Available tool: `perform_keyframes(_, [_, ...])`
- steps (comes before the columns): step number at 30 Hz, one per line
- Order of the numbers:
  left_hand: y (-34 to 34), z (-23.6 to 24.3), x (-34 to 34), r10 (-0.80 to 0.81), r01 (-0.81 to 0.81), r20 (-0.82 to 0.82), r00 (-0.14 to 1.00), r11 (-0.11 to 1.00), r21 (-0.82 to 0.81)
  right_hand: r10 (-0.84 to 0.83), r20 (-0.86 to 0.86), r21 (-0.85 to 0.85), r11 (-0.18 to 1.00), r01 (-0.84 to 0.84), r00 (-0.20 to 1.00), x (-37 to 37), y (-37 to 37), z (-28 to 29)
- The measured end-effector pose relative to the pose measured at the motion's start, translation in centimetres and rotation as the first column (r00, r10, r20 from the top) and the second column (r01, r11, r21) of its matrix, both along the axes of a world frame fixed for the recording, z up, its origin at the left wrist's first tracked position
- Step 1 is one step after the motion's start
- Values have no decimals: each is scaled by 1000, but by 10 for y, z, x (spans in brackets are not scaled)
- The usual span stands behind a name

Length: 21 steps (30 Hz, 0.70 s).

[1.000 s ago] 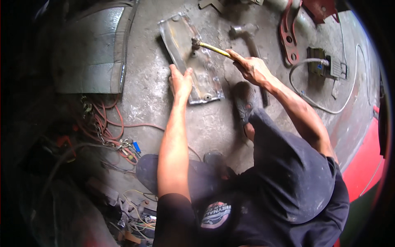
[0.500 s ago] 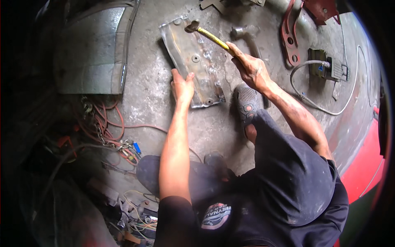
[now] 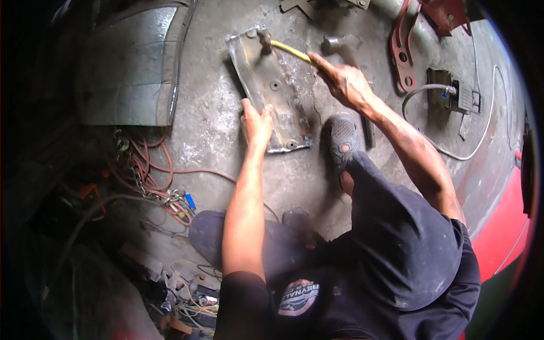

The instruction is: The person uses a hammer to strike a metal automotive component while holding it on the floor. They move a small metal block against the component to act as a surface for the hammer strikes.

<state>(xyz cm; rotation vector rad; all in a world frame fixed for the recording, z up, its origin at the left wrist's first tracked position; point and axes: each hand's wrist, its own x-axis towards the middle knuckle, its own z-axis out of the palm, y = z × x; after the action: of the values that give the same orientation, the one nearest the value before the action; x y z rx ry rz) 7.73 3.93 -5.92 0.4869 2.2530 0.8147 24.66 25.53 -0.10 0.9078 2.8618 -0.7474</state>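
A bent sheet-metal panel [image 3: 266, 71] with round holes and rusty patches lies on the concrete floor ahead of me. My left hand [image 3: 256, 120] grips its left edge near the lower end, thumb on top and fingers curled round the rim. In my right hand [image 3: 344, 82] is a hammer [image 3: 290, 51] with a yellow handle. The dark hammer head is at the panel's far end, on or just over the metal; which of the two I cannot tell.
A second, larger hammer [image 3: 340, 43] lies right of the panel. Farther right are a red metal bracket [image 3: 401, 54] and a clamp-like block [image 3: 456, 93] with a grey cable. A grey padded sheet [image 3: 129, 68] is at left, with reddish hoses [image 3: 148, 164] and chain below it.
The hammer head has come down toward the panel's far end, with my right hand lower. Panel and left hand appear shifted slightly right and down in the picture.
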Motion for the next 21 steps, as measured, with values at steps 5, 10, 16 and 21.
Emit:
perform_keyframes(5, [5,-4,2,11,-12,28,1000,1000,24,6,33,-42,999,-5,999,13,1,-4])
perform_keyframes(10, [34,-1,-10,1,-4,41,999,997,73,-132,-134,-88,989,121,982,21,2,-3])
perform_keyframes(16, [66,-22,-40,46,-35,-53,998,981,193,-190,-48,-265,949,171,981,42,-30,-4])
perform_keyframes(21, [28,-36,-8,149,-169,121,982,969,180,-202,14,-293,935,197,979,50,-37,-14])
